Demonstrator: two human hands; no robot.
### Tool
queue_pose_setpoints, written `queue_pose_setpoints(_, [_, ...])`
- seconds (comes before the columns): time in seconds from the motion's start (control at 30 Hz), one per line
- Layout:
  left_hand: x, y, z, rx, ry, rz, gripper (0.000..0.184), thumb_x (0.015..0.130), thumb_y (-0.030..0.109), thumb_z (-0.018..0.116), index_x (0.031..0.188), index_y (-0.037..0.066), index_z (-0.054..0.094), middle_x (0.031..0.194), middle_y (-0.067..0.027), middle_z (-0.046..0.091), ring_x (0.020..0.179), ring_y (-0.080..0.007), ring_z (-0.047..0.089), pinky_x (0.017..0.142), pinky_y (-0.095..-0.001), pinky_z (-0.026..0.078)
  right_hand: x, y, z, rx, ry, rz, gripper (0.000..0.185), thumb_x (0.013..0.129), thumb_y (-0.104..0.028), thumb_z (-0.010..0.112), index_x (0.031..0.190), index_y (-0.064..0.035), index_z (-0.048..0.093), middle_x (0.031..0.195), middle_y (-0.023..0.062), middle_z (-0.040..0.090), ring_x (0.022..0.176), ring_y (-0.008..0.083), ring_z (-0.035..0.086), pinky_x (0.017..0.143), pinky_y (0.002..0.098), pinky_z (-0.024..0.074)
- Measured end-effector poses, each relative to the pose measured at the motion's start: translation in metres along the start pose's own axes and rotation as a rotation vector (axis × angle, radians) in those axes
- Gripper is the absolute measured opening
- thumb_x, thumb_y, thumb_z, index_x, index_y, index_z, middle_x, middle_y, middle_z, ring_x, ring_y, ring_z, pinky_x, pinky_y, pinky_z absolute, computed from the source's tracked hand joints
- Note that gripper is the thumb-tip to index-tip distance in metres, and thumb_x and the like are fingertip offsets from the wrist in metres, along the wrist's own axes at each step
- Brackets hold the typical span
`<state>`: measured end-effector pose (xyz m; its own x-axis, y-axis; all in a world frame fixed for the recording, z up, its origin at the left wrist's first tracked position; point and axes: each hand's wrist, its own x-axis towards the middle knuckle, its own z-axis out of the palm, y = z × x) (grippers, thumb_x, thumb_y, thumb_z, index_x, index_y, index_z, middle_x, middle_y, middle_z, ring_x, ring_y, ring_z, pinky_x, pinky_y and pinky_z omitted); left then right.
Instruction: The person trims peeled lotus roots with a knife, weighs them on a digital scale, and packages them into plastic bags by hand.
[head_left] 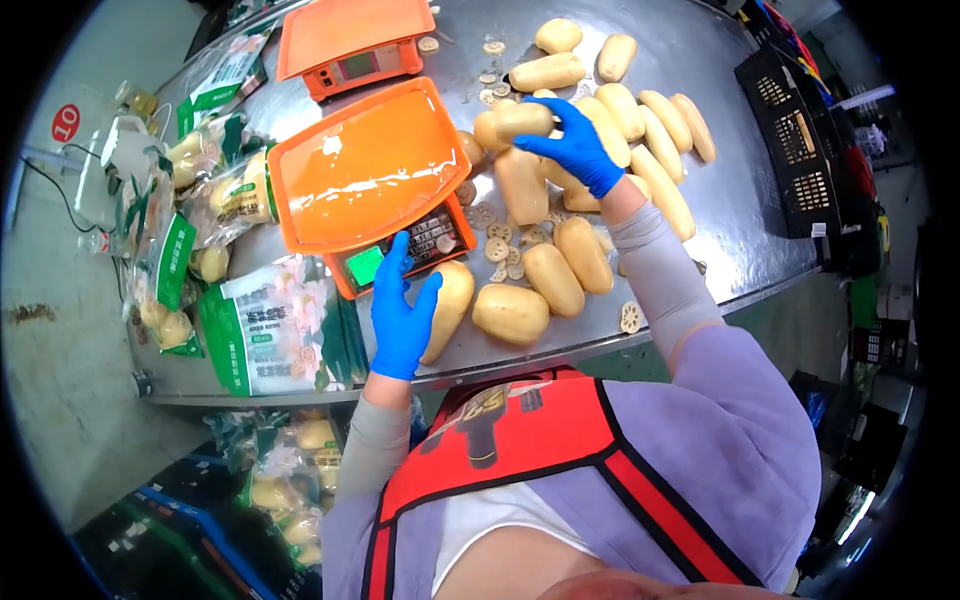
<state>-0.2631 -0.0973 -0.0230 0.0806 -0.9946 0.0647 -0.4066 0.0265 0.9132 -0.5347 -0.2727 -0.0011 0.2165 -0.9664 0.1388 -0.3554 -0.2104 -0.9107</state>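
My right hand [578,146], in a blue glove, is at the lotus root pile, its thumb and fingers around the right end of a short lotus root piece [524,121]. In front of the orange scale [365,170], my left hand [402,315], also gloved in blue, has its fingers apart and holds nothing. A lotus root piece [449,308] lies just right of that hand, partly covered by it. The scale's green display [366,265] shows above my left hand. More pieces [510,314] lie on the metal table between my hands, with several thin slices [498,240] near them.
A second orange scale [352,40] stands at the back. Filled bags of lotus root [240,190] and a flat printed bag [283,325] lie at the left. A black crate [797,150] stands along the right edge. Below the table are more filled bags [290,495].
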Motion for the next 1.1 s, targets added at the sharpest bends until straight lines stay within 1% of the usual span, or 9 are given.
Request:
queue_pose_setpoints(0.1, [0.015, 0.013, -0.006, -0.009, 0.102, 0.125, 0.07, 0.078, 0.012, 0.069, 0.139, 0.006, 0.036, 0.139, -0.0135, 0.04, 0.123, -0.0255, 0.044, 0.098, -0.0369, 0.038, 0.016, 0.001, 0.064, 0.087, 0.0, -0.159, 0.064, 0.066, -0.02, 0.082, 0.121, -0.0009, 0.052, 0.122, 0.012, 0.052, 0.107, 0.0227, 0.054, 0.096, 0.0349, 0.0418])
queue_pose_setpoints(0.23, [0.056, 0.041, -0.024, 0.315, 0.17, 0.353, 0.067, 0.078, 0.005, 0.064, 0.138, 0.002, 0.035, 0.142, -0.0157, 0.037, 0.129, -0.0304, 0.037, 0.105, -0.0394, 0.032, 0.014, -0.038, 0.143, -0.414, 0.036, -0.385, 0.06, 0.059, -0.049, 0.079, 0.099, -0.0066, 0.066, 0.128, 0.0169, 0.051, 0.118, 0.0341, 0.046, 0.099, 0.0432, 0.0361])
queue_pose_setpoints(0.4, [0.102, 0.013, -0.016, 0.426, 0.062, 0.444, 0.064, 0.076, 0.005, 0.061, 0.137, 0.014, 0.041, 0.137, -0.0204, 0.041, 0.125, -0.037, 0.04, 0.102, -0.0432, 0.034, 0.01, -0.015, 0.115, -0.186, 0.14, -0.453, 0.062, 0.07, -0.037, 0.074, 0.121, -0.0064, 0.056, 0.133, 0.019, 0.046, 0.121, 0.0377, 0.044, 0.101, 0.0448, 0.0339])
queue_pose_setpoints(0.6, [0.126, -0.005, -0.023, 0.416, 0.207, 0.32, 0.057, 0.08, 0.014, 0.066, 0.133, 0.009, 0.046, 0.131, -0.0196, 0.047, 0.112, -0.0348, 0.051, 0.096, -0.0398, 0.041, -0.064, 0.062, -0.006, -0.808, 0.242, 0.017, 0.063, 0.074, -0.027, 0.069, 0.131, -0.0129, 0.047, 0.127, 0.0203, 0.049, 0.118, 0.0361, 0.047, 0.098, 0.0435, 0.0389])
queue_pose_setpoints(0.77, [0.142, -0.011, -0.034, 0.528, 0.306, 0.158, 0.067, 0.079, 0.034, 0.07, 0.134, 0.007, 0.044, 0.126, -0.0194, 0.049, 0.111, -0.0343, 0.052, 0.094, -0.039, 0.042, -0.082, 0.071, -0.016, -0.523, 0.167, 0.078, 0.069, 0.072, -0.023, 0.071, 0.134, -0.0124, 0.043, 0.118, 0.0206, 0.056, 0.108, 0.0329, 0.055, 0.093, 0.04, 0.0438])
queue_pose_setpoints(0.93, [0.124, -0.004, -0.035, 0.444, 0.318, 0.201, 0.071, 0.081, 0.032, 0.068, 0.138, 0.003, 0.037, 0.13, -0.0208, 0.046, 0.117, -0.0336, 0.048, 0.097, -0.0389, 0.04, -0.058, 0.02, 0.026, -0.011, 0.306, -0.117, 0.071, 0.074, -0.026, 0.074, 0.131, 0.0014, 0.043, 0.118, 0.0192, 0.058, 0.107, 0.0271, 0.057, 0.092, 0.0352, 0.0442])
queue_pose_setpoints(1.03, [0.115, -0.007, -0.036, 0.399, 0.352, 0.239, 0.07, 0.083, 0.03, 0.066, 0.14, 0.005, 0.033, 0.133, -0.0193, 0.043, 0.116, -0.0306, 0.048, 0.095, -0.0378, 0.041, -0.028, -0.025, 0.073, -0.08, 0.198, -0.284, 0.069, 0.073, -0.029, 0.076, 0.13, -0.0032, 0.047, 0.109, 0.0171, 0.062, 0.098, 0.0254, 0.061, 0.084, 0.0356, 0.0474])
queue_pose_setpoints(1.07, [0.111, -0.009, -0.037, 0.394, 0.372, 0.24, 0.069, 0.085, 0.028, 0.065, 0.142, 0.009, 0.033, 0.136, -0.0174, 0.041, 0.112, -0.028, 0.05, 0.092, -0.0366, 0.042, -0.022, -0.047, 0.086, 0.049, 0.027, -0.057, 0.068, 0.074, -0.028, 0.074, 0.131, -0.0044, 0.046, 0.11, 0.0177, 0.061, 0.105, 0.0283, 0.058, 0.089, 0.0372, 0.044])
queue_pose_setpoints(1.1, [0.105, -0.007, -0.039, 0.397, 0.38, 0.234, 0.069, 0.085, 0.028, 0.065, 0.142, 0.009, 0.033, 0.136, -0.0174, 0.041, 0.112, -0.028, 0.05, 0.092, -0.0366, 0.042, -0.011, -0.05, 0.103, -0.12, 0.053, -0.149, 0.069, 0.073, -0.032, 0.074, 0.13, -0.0044, 0.047, 0.111, 0.018, 0.061, 0.104, 0.0307, 0.057, 0.088, 0.0389, 0.044])
